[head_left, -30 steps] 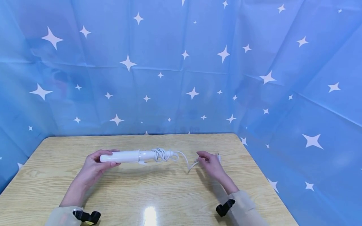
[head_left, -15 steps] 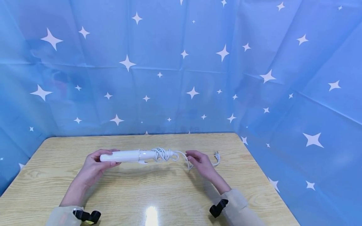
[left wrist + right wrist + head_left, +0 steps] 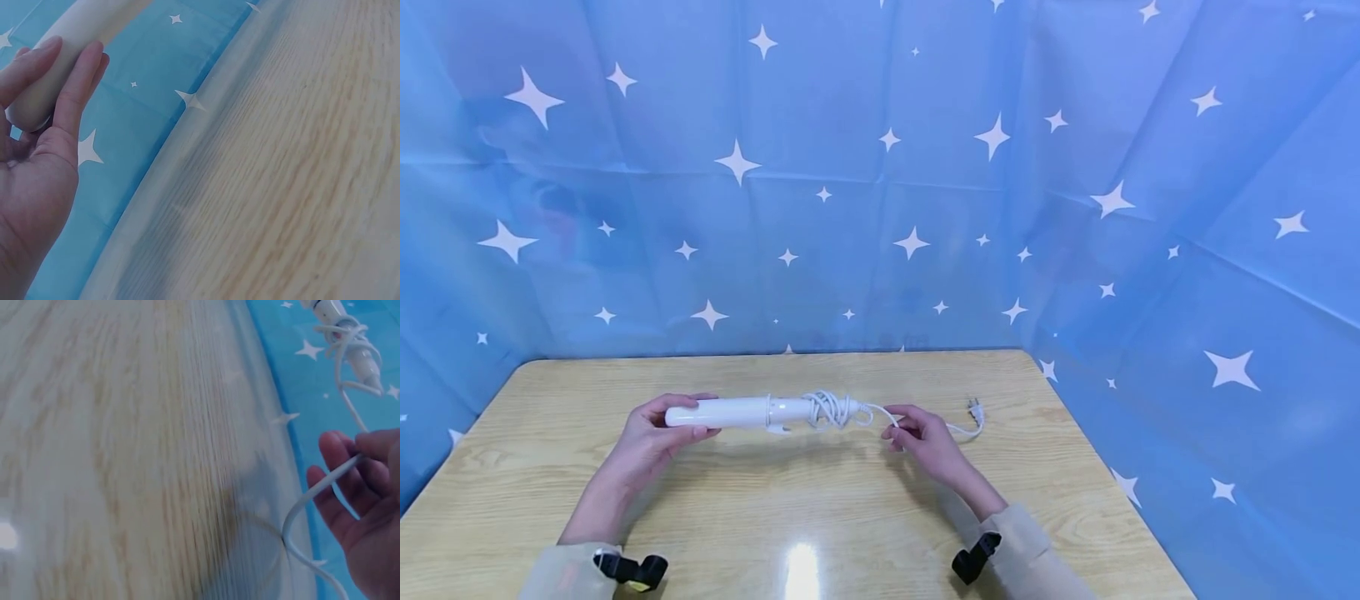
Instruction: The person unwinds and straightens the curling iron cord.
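Note:
A white curling iron (image 3: 737, 413) is held level above the table, its small lever pointing down. My left hand (image 3: 643, 442) grips its smooth left end between thumb and fingers, as the left wrist view shows of the barrel (image 3: 59, 69). White cord (image 3: 829, 410) is wound in several loops around the handle end. Just right of those loops, my right hand (image 3: 931, 442) pinches the loose cord. In the right wrist view the cord (image 3: 300, 509) runs between thumb and fingers and hangs down. The two-pin plug (image 3: 976, 412) lies right of this hand.
A light wood-grain table (image 3: 775, 517) lies beneath both hands, with a bright light reflection near its front. Blue cloth (image 3: 850, 167) with white stars hangs behind and along the right side.
My right hand has moved left along the cord, from near the plug to close by the wound loops, and now pinches it. The plug has come into sight. My left hand stays put.

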`<state>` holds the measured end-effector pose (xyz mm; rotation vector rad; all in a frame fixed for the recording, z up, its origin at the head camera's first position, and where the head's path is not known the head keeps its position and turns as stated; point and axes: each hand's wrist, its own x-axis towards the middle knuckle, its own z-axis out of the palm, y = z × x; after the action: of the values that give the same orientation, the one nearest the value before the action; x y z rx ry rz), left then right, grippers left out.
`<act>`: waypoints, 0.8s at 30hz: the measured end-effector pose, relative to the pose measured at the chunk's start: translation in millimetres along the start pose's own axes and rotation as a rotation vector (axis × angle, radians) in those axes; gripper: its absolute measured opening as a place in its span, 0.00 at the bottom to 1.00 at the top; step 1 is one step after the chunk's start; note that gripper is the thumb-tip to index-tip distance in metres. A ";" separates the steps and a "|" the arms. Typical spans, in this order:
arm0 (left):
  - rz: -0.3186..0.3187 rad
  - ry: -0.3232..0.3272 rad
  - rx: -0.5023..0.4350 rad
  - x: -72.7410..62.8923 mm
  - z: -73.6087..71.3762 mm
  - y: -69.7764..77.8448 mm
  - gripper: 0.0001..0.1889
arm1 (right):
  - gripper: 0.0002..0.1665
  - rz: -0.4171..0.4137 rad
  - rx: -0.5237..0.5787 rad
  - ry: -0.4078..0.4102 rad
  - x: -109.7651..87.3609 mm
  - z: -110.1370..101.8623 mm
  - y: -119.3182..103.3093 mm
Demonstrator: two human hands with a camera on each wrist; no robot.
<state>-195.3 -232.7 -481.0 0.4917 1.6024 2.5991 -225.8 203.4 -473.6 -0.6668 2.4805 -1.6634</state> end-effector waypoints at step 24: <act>0.043 0.003 -0.009 -6.2 -9.8 1.9 0.27 | 0.16 -0.021 -0.157 0.043 -21.1 -42.1 3.4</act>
<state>-192.0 -243.3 -484.8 0.5274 1.5981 2.6380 -220.6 249.1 -463.2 -0.6812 2.6648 -1.5168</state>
